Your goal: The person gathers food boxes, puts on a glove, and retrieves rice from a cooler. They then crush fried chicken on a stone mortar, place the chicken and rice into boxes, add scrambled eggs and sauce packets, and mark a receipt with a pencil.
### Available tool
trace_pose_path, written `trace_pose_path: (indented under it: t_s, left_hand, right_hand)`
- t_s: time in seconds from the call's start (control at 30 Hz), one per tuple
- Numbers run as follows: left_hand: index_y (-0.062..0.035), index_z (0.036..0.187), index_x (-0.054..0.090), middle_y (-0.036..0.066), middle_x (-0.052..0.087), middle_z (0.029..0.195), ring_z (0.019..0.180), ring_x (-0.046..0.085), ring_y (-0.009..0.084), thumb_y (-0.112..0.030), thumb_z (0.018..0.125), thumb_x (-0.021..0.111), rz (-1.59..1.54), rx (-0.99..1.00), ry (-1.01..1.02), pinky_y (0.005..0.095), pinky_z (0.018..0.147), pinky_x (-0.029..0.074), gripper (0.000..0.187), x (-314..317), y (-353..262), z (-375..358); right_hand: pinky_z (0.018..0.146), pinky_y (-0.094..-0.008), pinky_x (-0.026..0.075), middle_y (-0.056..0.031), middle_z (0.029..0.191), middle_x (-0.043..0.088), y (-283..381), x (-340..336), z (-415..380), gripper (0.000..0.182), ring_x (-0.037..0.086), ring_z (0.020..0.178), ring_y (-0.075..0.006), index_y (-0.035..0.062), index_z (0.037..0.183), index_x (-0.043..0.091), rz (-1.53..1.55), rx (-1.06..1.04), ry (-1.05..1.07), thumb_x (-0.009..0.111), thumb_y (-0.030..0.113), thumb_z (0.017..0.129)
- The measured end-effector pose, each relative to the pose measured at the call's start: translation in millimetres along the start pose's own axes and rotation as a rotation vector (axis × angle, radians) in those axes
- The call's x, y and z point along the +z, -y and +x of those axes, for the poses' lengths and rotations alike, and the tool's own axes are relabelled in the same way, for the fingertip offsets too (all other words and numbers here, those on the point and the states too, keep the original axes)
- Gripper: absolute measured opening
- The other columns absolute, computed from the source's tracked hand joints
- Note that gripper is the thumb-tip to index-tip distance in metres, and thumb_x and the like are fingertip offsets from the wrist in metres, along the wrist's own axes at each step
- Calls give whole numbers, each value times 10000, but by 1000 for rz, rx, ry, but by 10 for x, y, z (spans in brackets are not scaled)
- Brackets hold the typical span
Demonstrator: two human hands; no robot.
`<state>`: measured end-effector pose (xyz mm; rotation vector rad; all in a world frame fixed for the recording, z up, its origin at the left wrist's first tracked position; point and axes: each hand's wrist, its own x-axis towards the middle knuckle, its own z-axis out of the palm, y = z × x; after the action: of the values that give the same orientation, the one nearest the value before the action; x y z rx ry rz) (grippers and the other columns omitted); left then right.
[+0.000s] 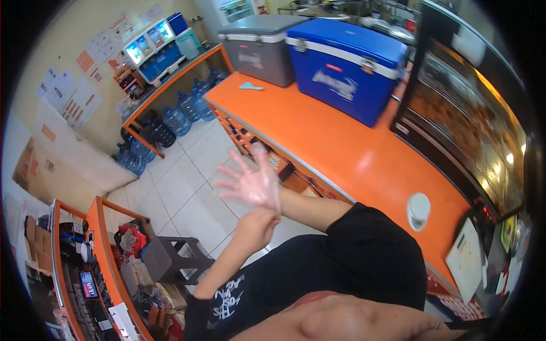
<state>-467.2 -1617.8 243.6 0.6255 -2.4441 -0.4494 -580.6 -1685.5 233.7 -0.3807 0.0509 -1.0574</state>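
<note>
My right hand (253,184) is held out with the palm towards me and the fingers spread. It wears a clear plastic glove (266,190) that reaches to the wrist. My left hand (257,227) is bare and closed at that wrist, its fingers pinching the glove's cuff. Its fingertips are partly hidden. Both hands are above the tiled floor, beside the front edge of the orange counter (341,153).
A blue cooler box (347,71) and a grey cooler box (259,51) stand on the counter, near a light-blue scraper (250,86). Right are a white scale (418,210), a cutting board (466,258) and a glass display case (463,113). A dark stool (176,256) stands left.
</note>
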Motion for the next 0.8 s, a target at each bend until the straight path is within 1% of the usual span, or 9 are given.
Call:
trace_pose_path:
  t_s: [0.1, 0.17, 0.2, 0.27, 0.33, 0.47, 0.53, 0.67, 0.8]
  left_hand:
    - [-53, 792, 559, 117, 577, 756, 720, 563, 303, -60, 697, 596, -27, 88, 115, 367, 620, 454, 103, -191, 714, 486]
    - [-59, 794, 554, 111, 570, 752, 719, 559, 303, -62, 692, 593, -64, 158, 192, 370, 615, 454, 109, -202, 1160, 878]
    - [-61, 802, 553, 106, 568, 752, 719, 558, 299, -62, 693, 591, -75, 215, 204, 371, 617, 452, 116, -184, 1373, 1086]
    - [-62, 810, 551, 100, 565, 753, 719, 557, 295, -62, 694, 588, -89, 282, 232, 373, 619, 450, 122, -133, 1858, 1451]
    - [-60, 827, 547, 104, 562, 770, 767, 553, 296, -80, 701, 587, -275, 383, 428, 393, 668, 440, 135, -56, 2403, 1822]
    - [-59, 898, 557, 123, 563, 971, 939, 528, 292, -125, 702, 602, -184, 314, 543, 401, 803, 419, 212, -41, 3525, 2626]
    - [-63, 947, 552, 134, 530, 1081, 1021, 496, 301, -145, 702, 610, -123, 259, 635, 400, 846, 408, 265, -65, 4163, 3052]
    - [-78, 1020, 532, 157, 480, 1154, 1082, 446, 325, -158, 712, 611, -47, 350, 278, 411, 910, 355, 328, -785, 5022, 4394]
    - [-58, 1021, 528, 154, 521, 1110, 1107, 438, 338, -180, 694, 622, 111, 267, 15, 419, 935, 346, 362, -1368, 5832, 6031]
  right_hand:
    - [998, -506, 252, -87, 1339, 323, 398, 10, 654, 832, 352, 1180, -344, 278, 1368, 211, 10, -65, 79, 340, 758, 702]
    - [991, -400, 320, -117, 1274, 407, 687, 29, 1059, 661, 427, 1135, -311, 159, 1279, 400, 1936, 109, 52, 475, 584, 778]
    - [991, -400, 320, -117, 1274, 407, 901, -101, 1263, 661, 427, 1135, -311, 159, 1279, 400, 1938, 101, 62, 475, 584, 778]
    - [959, -393, 350, -119, 1170, 491, 1479, -502, 1603, 463, 465, 1104, -278, 126, 1132, 502, 2842, 646, 392, 568, 383, 752]
    - [927, -385, 380, -121, 1066, 574, 2187, -916, 1907, 280, 503, 1073, -245, 94, 984, 603, 3539, 1469, 855, 660, 183, 725]
    - [872, -378, 389, -113, 958, 598, 3711, -926, 2559, 199, 520, 971, -271, 116, 884, 621, 2922, 1051, 1076, 640, 215, 712]
    - [831, -385, 393, -89, 965, 585, 4252, -1147, 2923, 193, 519, 931, -267, 116, 870, 621, 2701, 1047, 1027, 620, 239, 721]
    - [698, -394, 376, -39, 830, 536, 4952, -1374, 3483, 190, 510, 802, -247, 148, 875, 578, 2640, 691, 1019, 585, 225, 701]
    - [668, -364, 350, -14, 776, 502, 5129, -1318, 3498, 188, 490, 738, -205, 202, 852, 575, 2446, 654, 768, 577, 190, 664]
